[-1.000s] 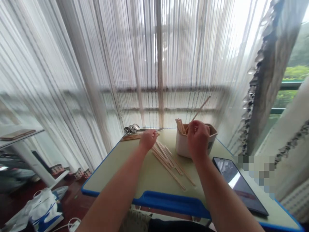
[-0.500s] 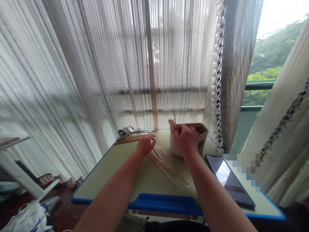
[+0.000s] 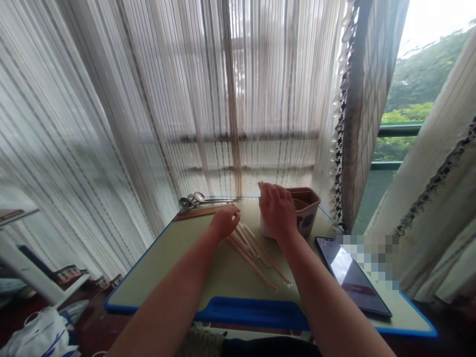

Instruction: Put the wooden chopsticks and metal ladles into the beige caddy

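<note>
The right hand [image 3: 277, 208] is at the left end of the bin [image 3: 304, 230], its fingers bent over the near-left rim. Tips of upright sticks [image 3: 261, 185] show just past the fingers; whether the hand grips any of them, I cannot tell. The bin stands at the far right of the desk [image 3: 163, 270], and its right part lies uncovered by the hand.

The left hand [image 3: 224, 221] is half curled above the far middle of the desk, thumb and fingertips close together. I cannot tell whether it has hold of anything. Just beside it, loose chopsticks [image 3: 256, 250] lie fanned toward the near right, some in clear wrappers. Left of that hand, brown chopsticks [image 3: 193, 213] lie along the far edge, with metal ladles [image 3: 191, 201] just beyond, their bowls to the left.

A tablet [image 3: 353, 280] lies on the right of the desk, near the right forearm. A striped curtain [image 3: 148, 99] hangs behind.
</note>
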`<state>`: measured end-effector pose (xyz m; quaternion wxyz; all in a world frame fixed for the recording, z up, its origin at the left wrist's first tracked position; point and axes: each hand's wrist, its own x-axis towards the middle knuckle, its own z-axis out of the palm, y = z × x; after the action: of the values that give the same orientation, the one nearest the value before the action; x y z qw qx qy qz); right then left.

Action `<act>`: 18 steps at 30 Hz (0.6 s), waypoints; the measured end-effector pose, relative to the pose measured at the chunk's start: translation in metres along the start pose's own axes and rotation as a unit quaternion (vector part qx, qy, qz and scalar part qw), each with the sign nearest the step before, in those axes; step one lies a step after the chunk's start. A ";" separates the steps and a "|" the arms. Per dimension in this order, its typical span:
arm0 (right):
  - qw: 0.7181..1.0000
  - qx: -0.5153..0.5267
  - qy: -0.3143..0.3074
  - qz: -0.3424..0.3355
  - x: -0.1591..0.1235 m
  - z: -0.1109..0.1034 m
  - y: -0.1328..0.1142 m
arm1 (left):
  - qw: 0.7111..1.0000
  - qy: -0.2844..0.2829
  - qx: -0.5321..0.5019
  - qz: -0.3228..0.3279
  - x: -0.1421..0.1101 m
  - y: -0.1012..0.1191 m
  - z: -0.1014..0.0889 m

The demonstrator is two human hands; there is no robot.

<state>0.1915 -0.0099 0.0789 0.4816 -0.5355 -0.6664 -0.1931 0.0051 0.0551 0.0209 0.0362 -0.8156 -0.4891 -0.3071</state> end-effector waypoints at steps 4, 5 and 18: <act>1.000 0.001 -0.013 0.003 -0.003 0.004 -0.001 | 1.000 -0.015 0.004 -0.015 0.000 0.003 -0.001; 1.000 0.004 -0.012 0.007 -0.003 0.004 0.000 | 1.000 -0.020 0.004 -0.015 -0.001 0.004 -0.002; 0.993 0.046 0.111 0.001 -0.004 -0.002 0.003 | 0.997 -0.049 0.041 -0.045 -0.001 -0.003 0.000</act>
<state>0.1946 -0.0126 0.0760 0.5770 -0.4884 -0.6166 -0.2200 0.0022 0.0562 0.0191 0.0318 -0.8045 -0.5390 -0.2474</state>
